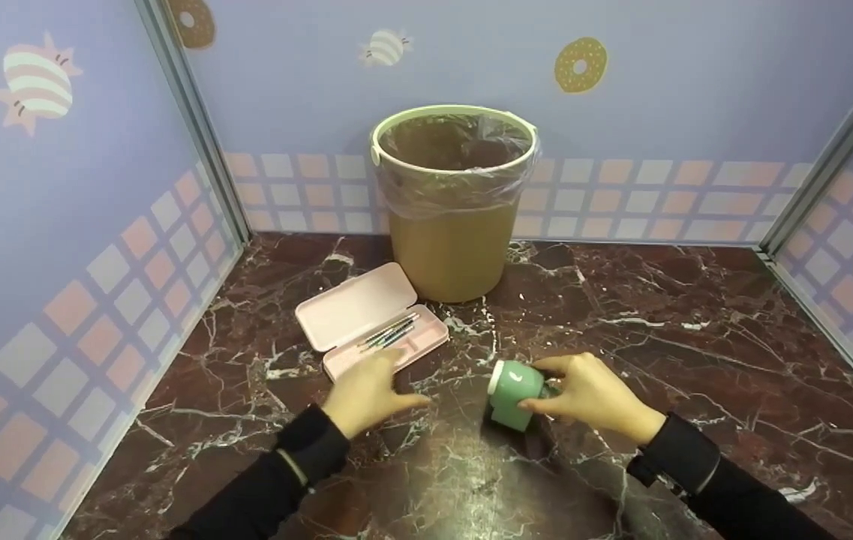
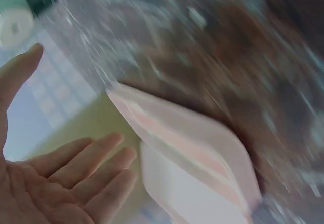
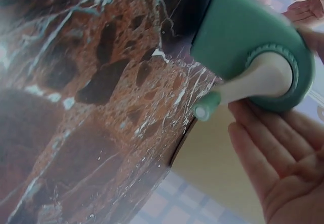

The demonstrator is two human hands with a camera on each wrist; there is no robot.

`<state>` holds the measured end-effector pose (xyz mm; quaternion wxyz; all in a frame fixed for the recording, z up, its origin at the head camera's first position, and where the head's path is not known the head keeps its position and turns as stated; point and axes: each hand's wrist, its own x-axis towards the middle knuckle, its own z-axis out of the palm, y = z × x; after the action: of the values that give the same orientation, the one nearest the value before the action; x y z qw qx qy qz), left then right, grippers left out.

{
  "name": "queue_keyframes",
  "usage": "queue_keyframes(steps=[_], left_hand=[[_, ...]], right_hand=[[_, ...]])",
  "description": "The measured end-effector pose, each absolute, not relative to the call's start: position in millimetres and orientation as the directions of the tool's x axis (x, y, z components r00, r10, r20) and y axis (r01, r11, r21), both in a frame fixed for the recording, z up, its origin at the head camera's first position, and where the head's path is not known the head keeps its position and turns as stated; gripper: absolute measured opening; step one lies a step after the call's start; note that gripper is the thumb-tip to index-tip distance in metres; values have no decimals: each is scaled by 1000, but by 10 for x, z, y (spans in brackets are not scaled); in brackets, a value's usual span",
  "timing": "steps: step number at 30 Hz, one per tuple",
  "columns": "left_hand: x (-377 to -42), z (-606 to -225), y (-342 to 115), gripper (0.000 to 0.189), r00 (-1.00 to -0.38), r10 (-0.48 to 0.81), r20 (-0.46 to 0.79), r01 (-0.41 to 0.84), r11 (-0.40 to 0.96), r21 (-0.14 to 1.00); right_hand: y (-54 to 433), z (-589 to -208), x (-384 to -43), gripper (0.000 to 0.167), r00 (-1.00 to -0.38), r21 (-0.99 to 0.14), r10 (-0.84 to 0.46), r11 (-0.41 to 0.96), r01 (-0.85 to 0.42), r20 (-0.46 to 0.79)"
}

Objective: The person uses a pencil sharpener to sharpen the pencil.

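Observation:
A green crank pencil sharpener [image 1: 518, 390] with a white front rim is tilted over the marbled table. My right hand [image 1: 590, 394] holds it between thumb and fingers from the right. In the right wrist view its pale crank [image 3: 263, 79] with a green knob faces the camera. My left hand [image 1: 367, 394], thumb spread and fingers extended, is at the near edge of a pink pencil case [image 1: 358, 304] and holds nothing. The case lies with its lid flipped back, several pencils [image 1: 388, 332] inside it; the left hand hides part of its front.
Behind the case stands a tan waste bin [image 1: 449, 247] lined with a clear plastic bag. Patterned panels [image 1: 659, 112] close off the back and both sides of the dark red marbled table [image 1: 666, 322]. Small pale crumbs lie on the table right of the bin.

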<state>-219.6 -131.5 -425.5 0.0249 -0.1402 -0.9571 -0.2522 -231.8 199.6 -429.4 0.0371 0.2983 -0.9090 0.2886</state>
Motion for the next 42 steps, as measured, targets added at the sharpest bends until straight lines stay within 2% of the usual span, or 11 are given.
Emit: queue_keyframes(steps=[3, 7, 13, 23, 33, 37, 42], left_hand=[[-2170, -4264, -1111, 88, -941, 325, 98, 329, 800, 501], [-2144, -4303, -871, 96, -924, 372, 85, 362, 787, 499], [-2128, -4437, -579, 100, -914, 384, 128, 392, 762, 516], [-2174, -4554, -314, 90, -925, 320, 203, 375, 700, 607], [-2251, -4567, -228, 72, -932, 272, 240, 363, 683, 634], [-2257, -4557, -227, 73, -932, 260, 252, 362, 675, 642], [-2256, -4524, -229, 75, -932, 254, 259, 362, 672, 645]], right_hand=[[1981, -4260, -2314, 47, -860, -564, -447, 656, -502, 245], [1961, -4218, -2303, 54, -902, -611, -351, 665, -430, 252], [1930, -4178, -2286, 55, -923, -619, -268, 685, -384, 276], [1886, -4139, -2280, 44, -926, -614, -230, 697, -371, 299], [1854, -4143, -2268, 49, -937, -603, -200, 722, -339, 287], [1860, -4142, -2267, 53, -937, -585, -195, 739, -335, 291], [1873, -4129, -2264, 47, -934, -570, -205, 747, -342, 293]])
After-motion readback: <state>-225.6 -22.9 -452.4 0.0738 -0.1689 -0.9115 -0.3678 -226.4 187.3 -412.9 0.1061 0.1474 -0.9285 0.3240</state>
